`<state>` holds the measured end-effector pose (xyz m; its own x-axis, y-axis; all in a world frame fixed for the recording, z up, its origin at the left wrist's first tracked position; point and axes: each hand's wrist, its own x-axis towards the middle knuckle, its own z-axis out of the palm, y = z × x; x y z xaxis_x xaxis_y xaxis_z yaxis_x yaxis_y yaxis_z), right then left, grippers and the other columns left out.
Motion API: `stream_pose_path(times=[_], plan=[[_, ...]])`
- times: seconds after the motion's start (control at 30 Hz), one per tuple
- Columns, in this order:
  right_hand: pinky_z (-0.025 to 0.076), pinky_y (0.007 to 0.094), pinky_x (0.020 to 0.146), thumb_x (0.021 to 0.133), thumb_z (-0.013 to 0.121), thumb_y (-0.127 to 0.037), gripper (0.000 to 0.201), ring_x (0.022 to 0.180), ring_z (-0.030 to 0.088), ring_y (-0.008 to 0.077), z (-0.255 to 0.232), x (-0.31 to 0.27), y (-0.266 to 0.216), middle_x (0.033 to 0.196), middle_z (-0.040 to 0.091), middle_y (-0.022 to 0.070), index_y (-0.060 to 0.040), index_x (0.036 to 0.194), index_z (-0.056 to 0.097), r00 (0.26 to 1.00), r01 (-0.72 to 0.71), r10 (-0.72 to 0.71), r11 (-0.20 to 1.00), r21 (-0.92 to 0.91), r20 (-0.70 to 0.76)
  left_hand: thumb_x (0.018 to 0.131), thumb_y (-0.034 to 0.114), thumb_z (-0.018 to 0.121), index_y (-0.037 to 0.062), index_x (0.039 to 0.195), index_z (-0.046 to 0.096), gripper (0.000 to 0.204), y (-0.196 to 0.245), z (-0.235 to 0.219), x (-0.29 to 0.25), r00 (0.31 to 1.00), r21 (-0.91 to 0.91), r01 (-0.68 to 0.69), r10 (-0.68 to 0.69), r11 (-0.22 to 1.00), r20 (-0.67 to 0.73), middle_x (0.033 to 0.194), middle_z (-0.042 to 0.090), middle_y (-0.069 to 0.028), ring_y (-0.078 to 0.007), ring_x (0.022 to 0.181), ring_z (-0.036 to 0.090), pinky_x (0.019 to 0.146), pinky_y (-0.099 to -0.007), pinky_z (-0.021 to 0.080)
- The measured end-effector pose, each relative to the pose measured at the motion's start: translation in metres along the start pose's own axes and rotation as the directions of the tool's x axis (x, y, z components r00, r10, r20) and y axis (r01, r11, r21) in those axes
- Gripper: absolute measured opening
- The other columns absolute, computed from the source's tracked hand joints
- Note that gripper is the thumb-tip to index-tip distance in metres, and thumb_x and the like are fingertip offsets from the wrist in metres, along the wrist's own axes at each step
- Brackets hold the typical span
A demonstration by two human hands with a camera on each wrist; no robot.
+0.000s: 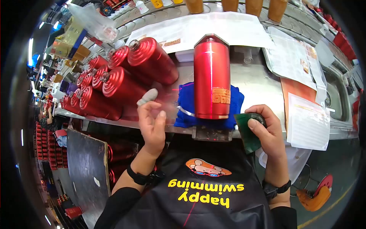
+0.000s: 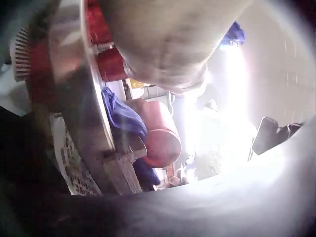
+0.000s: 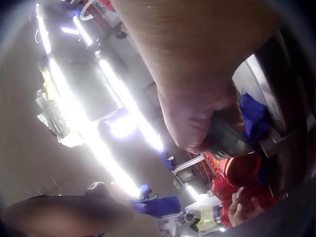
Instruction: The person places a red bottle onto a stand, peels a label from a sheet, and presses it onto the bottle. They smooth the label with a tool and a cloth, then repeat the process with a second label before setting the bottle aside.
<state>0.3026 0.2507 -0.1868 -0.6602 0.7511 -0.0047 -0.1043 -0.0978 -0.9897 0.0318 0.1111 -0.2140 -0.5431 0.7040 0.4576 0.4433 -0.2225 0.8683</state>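
Note:
A red bottle [image 1: 212,76] with a gold patterned label lies on a blue cloth [image 1: 185,100] at the table's front edge. To its left, the left hand [image 1: 151,126] is raised with bent, relaxed fingers and a pale cover on a fingertip; it does not touch the bottle. At the right, the right hand [image 1: 268,131] pinches a dark green sheet [image 1: 248,133] between thumb and fingers, apart from the bottle. In the left wrist view the bottle [image 2: 162,140] shows beyond the left hand [image 2: 168,54]. The right wrist view shows the right hand [image 3: 197,108] round the dark green sheet [image 3: 229,138].
Several red bottles [image 1: 152,61] lie grouped on the left of the metal table. White papers [image 1: 309,122] and an orange sheet [image 1: 299,91] lie at the right, near a sink [image 1: 334,97]. Brown cups [image 1: 277,9] stand along the back. A dark board [image 1: 87,171] leans below left.

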Motion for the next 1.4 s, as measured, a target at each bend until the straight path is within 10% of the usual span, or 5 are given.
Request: stream_pose_path(times=[0.13, 0.33, 0.6, 0.93, 1.4], plan=[[0.051, 0.0256, 0.083, 0.096, 0.052, -0.003, 0.024, 0.098, 0.063, 0.0131, 0.002, 0.001, 0.005, 0.109, 0.066, 0.0103, 0.0014, 0.118, 0.058, 1.0, 0.025, -0.025, 0.999, 0.037, 0.016, 0.072, 0.005, 0.068, 0.0038, 0.119, 0.055, 0.049, 0.036, 0.013, 0.005, 0.841, 0.444, -0.505, 0.306, 0.74, 0.447, 0.141, 0.043, -0.0261, -0.0391, 0.13, 0.04, 0.115, -0.054, 0.021], [0.056, 0.0366, 0.087, 0.096, 0.041, 0.005, 0.022, 0.114, 0.062, 0.0297, 0.003, 0.0, 0.007, 0.143, 0.045, 0.0252, 0.0056, 0.103, 0.062, 0.936, 0.352, -0.349, 0.93, -0.104, 0.043, 0.072, 0.032, 0.081, 0.004, 0.137, 0.049, 0.078, 0.039, 0.056, 0.033, 0.733, 0.492, -0.675, 0.419, 0.55, 0.536, 0.128, 0.055, -0.0221, -0.0424, 0.116, 0.052, 0.104, -0.0553, 0.037], [0.057, 0.0338, 0.077, 0.095, 0.049, -0.005, 0.026, 0.096, 0.065, 0.0217, 0.018, -0.004, -0.004, 0.127, 0.057, 0.0203, 0.005, 0.116, 0.06, 0.978, -0.104, 0.06, 0.971, 0.215, 0.2, 0.095, 0.041, 0.064, -0.011, 0.13, 0.045, 0.066, 0.071, 0.056, 0.055, 0.966, 0.204, -0.237, 0.208, 0.95, 0.154, 0.084, 0.064, -0.0202, -0.0306, 0.07, 0.066, 0.063, -0.034, 0.051], [0.055, 0.0277, 0.068, 0.096, 0.065, -0.028, 0.042, 0.076, 0.064, 0.0146, 0.078, 0.042, -0.001, 0.106, 0.063, 0.0068, 0.0005, 0.125, 0.056, 0.88, -0.391, 0.241, 0.857, 0.336, 0.41, 0.096, 0.042, 0.061, -0.0144, 0.132, 0.042, 0.07, 0.077, 0.059, 0.057, 0.983, 0.115, -0.158, 0.145, 0.981, 0.111, 0.078, 0.062, -0.0192, -0.0259, 0.069, 0.065, 0.062, -0.0344, 0.05], [0.053, 0.0263, 0.072, 0.096, 0.063, -0.015, 0.017, 0.089, 0.06, 0.0118, 0.007, 0.006, -0.011, 0.118, 0.058, 0.0099, 0.0013, 0.095, 0.067, 0.99, 0.003, -0.017, 0.995, 0.102, 0.137, 0.095, 0.042, 0.063, -0.0069, 0.141, 0.038, 0.072, 0.034, 0.056, 0.039, 0.968, 0.012, -0.236, 0.234, 0.972, 0.095, 0.084, 0.062, -0.0143, -0.0177, 0.076, 0.061, 0.069, -0.0299, 0.05]])
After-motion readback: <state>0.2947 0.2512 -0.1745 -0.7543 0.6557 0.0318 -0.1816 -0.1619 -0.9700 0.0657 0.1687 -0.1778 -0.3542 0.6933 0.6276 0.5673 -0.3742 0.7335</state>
